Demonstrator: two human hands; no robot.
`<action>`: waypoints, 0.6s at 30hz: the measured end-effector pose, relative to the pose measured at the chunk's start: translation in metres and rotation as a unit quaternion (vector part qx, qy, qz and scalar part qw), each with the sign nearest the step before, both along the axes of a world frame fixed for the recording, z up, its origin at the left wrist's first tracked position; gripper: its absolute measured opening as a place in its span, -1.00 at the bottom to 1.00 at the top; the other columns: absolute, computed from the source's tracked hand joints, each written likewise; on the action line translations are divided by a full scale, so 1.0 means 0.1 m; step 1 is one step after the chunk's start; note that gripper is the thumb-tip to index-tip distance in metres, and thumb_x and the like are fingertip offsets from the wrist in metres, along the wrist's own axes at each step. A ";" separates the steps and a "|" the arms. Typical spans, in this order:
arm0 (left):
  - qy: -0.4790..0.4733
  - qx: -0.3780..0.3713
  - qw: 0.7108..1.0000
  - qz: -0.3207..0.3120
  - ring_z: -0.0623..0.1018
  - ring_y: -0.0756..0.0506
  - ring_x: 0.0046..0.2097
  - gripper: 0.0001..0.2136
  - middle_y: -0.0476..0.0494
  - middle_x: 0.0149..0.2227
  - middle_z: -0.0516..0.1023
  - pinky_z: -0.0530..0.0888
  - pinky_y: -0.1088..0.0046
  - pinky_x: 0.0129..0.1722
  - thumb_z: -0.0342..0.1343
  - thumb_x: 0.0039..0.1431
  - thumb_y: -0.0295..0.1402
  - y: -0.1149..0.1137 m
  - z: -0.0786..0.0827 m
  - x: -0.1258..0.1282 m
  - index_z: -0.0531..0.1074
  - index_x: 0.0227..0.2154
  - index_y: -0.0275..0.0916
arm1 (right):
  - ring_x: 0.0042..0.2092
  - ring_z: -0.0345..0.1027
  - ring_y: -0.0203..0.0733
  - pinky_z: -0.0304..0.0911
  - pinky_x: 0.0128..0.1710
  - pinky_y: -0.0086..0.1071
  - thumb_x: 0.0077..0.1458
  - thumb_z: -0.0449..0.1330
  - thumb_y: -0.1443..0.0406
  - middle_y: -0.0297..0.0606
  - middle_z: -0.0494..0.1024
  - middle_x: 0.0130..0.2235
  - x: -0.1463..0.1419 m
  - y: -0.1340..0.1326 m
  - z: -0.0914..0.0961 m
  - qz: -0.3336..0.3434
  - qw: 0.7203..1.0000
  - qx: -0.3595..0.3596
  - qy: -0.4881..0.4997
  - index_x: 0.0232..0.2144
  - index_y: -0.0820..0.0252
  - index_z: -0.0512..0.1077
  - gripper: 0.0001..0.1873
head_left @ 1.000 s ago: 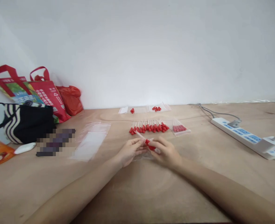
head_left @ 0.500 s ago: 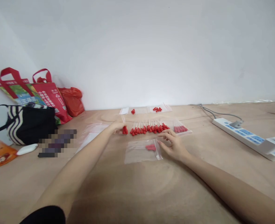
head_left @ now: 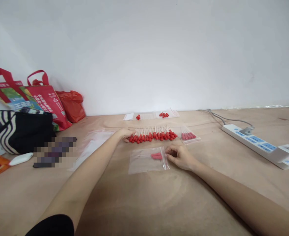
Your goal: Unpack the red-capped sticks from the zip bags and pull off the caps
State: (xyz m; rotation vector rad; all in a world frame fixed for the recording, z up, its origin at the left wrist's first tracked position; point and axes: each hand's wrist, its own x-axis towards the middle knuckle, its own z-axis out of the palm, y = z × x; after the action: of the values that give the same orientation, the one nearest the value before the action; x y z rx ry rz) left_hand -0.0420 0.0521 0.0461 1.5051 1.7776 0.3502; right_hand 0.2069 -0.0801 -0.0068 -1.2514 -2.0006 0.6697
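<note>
A long row of red-tipped sticks [head_left: 150, 136] lies on the table, pale stems pointing toward the wall. My left hand [head_left: 124, 134] is at the left end of that row, fingers closed around the end sticks; part of the grip is hidden. Nearer to me lies a clear zip bag [head_left: 140, 161] with a few red pieces [head_left: 156, 156] inside. Its right-hand edge is between the thumb and curled fingers of my right hand [head_left: 181, 157]. Right of the row is another zip bag [head_left: 189, 135] holding several red-tipped sticks.
Near the wall, small bags with red pieces [head_left: 164, 115] lie flat. Clear bags [head_left: 92, 147] are beside my left forearm. Shopping bags [head_left: 46, 101], a black bag [head_left: 33, 132] and a white oval object [head_left: 21, 159] stand left. A power strip [head_left: 254, 141] with cables lies right.
My left hand has brought its small bunch of red-tipped sticks right, against the row's left end. My right hand's spread fingers have curled in at the zip bag's edge. The view shifted slightly.
</note>
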 end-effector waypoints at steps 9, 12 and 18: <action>-0.014 0.079 0.996 0.030 0.40 0.07 -0.61 -0.79 0.04 -0.68 0.34 0.41 0.57 -0.53 0.15 -0.07 -0.29 -0.19 -0.09 -0.13 0.31 -0.62 -0.33 | -0.50 0.16 -0.38 0.08 -0.51 -0.50 -0.10 0.08 0.34 -0.38 0.34 -0.55 -0.05 0.00 0.00 0.006 1.000 -0.004 0.003 -0.54 0.23 0.35 -0.92; -0.019 0.113 0.993 0.032 0.43 0.05 -0.59 -0.80 0.01 -0.64 0.40 0.41 0.56 -0.51 0.14 -0.07 -0.27 -0.26 -0.09 -0.15 0.36 -0.58 -0.33 | -0.51 0.15 -0.39 0.07 -0.51 -0.50 -0.10 0.08 0.33 -0.39 0.33 -0.56 -0.06 -0.02 0.01 0.002 1.000 0.005 0.000 -0.57 0.23 0.34 -0.92; 0.014 0.243 0.969 0.045 0.48 -0.03 -0.41 -0.82 -0.07 -0.47 0.48 0.40 0.46 -0.32 0.03 0.03 -0.27 -0.60 -0.13 -0.15 0.40 -0.47 -0.30 | -0.51 0.14 -0.39 0.07 -0.51 -0.49 -0.09 0.10 0.32 -0.39 0.33 -0.57 -0.07 -0.02 0.02 0.003 1.000 0.003 0.008 -0.55 0.24 0.37 -0.90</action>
State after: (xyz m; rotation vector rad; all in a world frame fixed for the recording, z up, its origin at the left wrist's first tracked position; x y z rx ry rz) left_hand -0.0570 -0.0078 0.0326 1.7652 1.8717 0.8655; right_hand 0.1996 -0.0821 -0.0045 -1.2322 -1.9925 0.6734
